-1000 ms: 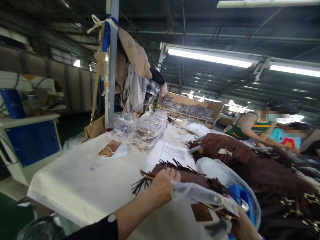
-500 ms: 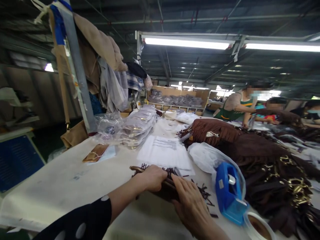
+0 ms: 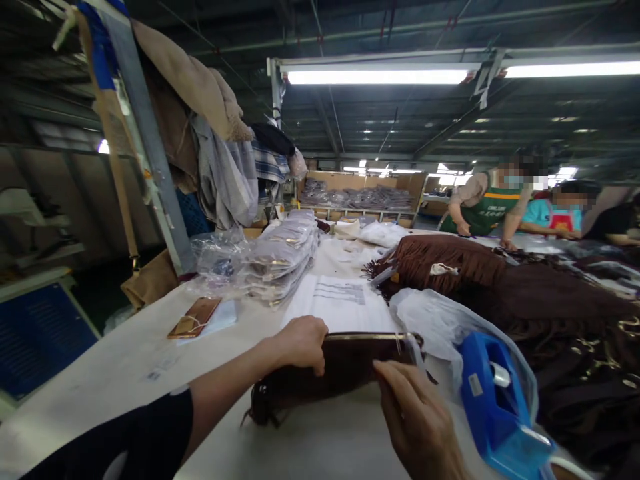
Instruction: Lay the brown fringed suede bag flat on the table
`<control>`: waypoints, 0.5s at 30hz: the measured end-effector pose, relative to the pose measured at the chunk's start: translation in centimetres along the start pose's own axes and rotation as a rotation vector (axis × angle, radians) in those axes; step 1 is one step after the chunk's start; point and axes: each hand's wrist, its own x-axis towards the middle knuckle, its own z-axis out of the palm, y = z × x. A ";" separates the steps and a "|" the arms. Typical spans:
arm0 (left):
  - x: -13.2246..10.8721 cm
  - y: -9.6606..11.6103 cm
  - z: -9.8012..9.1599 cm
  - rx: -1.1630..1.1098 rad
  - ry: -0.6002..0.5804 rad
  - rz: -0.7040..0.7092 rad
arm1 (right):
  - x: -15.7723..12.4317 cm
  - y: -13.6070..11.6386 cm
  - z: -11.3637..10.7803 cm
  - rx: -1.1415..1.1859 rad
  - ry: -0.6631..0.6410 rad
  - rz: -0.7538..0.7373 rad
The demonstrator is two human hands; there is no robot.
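Observation:
A dark brown bag [image 3: 345, 373] with a gold zipper along its top edge is tilted up off the table in front of me. My left hand [image 3: 303, 343] is closed over the bag's upper left edge. My right hand [image 3: 415, 413] is at the bag's lower right, its fingers pressed together at the near edge; the hand itself covers part of the grip. Dark tassel-like strips [image 3: 263, 403] hang at the bag's left end. Printed white sheets [image 3: 340, 300] lie just behind the bag.
A blue tape dispenser [image 3: 493, 400] and clear plastic [image 3: 430, 320] stand at right, beside a heap of brown fringed bags [image 3: 550, 293]. Wrapped grey goods [image 3: 283, 257] are stacked behind left, near a brown tag [image 3: 195, 318]. Co-workers [image 3: 493, 200] stand across the table.
The bag has been turned so that its zipper edge and broad brown side show. My left hand has shifted along its top edge; my right hand has moved right and lower.

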 end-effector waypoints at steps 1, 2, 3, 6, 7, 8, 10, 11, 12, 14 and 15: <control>0.2 -0.3 -0.7 -0.106 -0.036 -0.038 | -0.6 -0.3 0.2 0.097 -0.016 0.100; 0.2 -0.6 -1.1 -0.225 -0.079 -0.069 | -1.1 -0.6 0.7 0.193 -0.053 0.248; 0.3 -0.9 -1.2 -0.352 -0.125 -0.096 | -1.7 -1.0 1.2 0.283 -0.092 0.428; 0.1 -1.7 0.4 -0.679 -0.246 -0.187 | -2.5 -2.1 3.2 0.540 -0.187 0.969; 0.0 -2.0 1.3 -0.755 -0.270 -0.223 | -2.6 -2.5 3.8 0.624 -0.225 1.080; -0.2 -2.4 2.3 -0.816 -0.287 -0.259 | -2.7 -2.8 4.3 0.695 -0.265 1.149; -0.6 -3.0 4.1 -0.919 -0.309 -0.313 | -3.0 -3.4 5.0 0.755 -0.340 1.187; -0.8 -3.4 4.8 -0.966 -0.315 -0.329 | -3.2 -3.6 5.2 0.741 -0.373 1.172; -1.1 -3.6 5.2 -1.011 -0.319 -0.338 | -3.3 -3.7 5.3 0.707 -0.404 1.146; -1.7 -4.0 5.3 -1.089 -0.308 -0.338 | -3.3 -3.7 5.3 0.610 -0.469 1.072; -2.0 -4.0 5.1 -1.135 -0.284 -0.331 | -3.1 -3.6 5.1 0.565 -0.515 1.026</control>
